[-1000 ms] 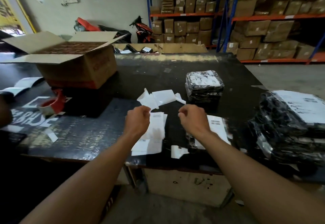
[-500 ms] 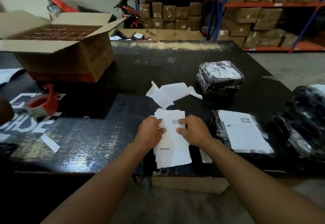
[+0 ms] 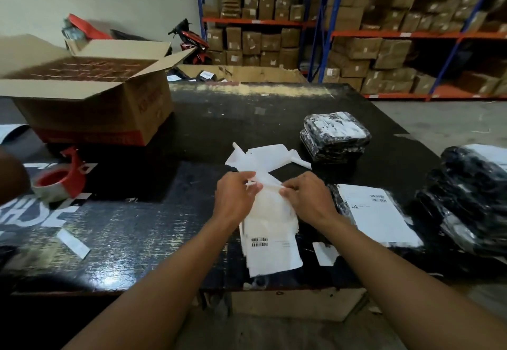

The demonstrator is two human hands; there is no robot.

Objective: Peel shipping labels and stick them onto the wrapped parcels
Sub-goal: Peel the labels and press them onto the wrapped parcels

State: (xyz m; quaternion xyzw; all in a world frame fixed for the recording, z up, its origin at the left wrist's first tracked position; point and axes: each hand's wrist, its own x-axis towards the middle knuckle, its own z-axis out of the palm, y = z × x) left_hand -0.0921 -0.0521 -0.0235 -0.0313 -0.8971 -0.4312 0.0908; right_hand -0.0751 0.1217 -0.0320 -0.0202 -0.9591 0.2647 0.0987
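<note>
Label (image 3: 267, 198): top sheet, now lifted off the stack (image 3: 271, 253) where my hands lay flat half a second ago. Left hand (image 3: 236, 198) and right hand (image 3: 307, 201) each pinch its upper edge. I judge peeling begun. Parcel (image 3: 378, 220), already labelled, just right of right hand.

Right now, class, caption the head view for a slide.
Left hand and right hand pinch a label above the stack, wrapped parcels alongside.

Large white letters (image 3: 46, 213), apparently "HSE", mark the black glossy tabletop (image 3: 123, 226). Barcodes on the white paper shipping labels (image 3: 271, 251) and red print on the brown cardboard box (image 3: 109, 119) are illegible.
</note>
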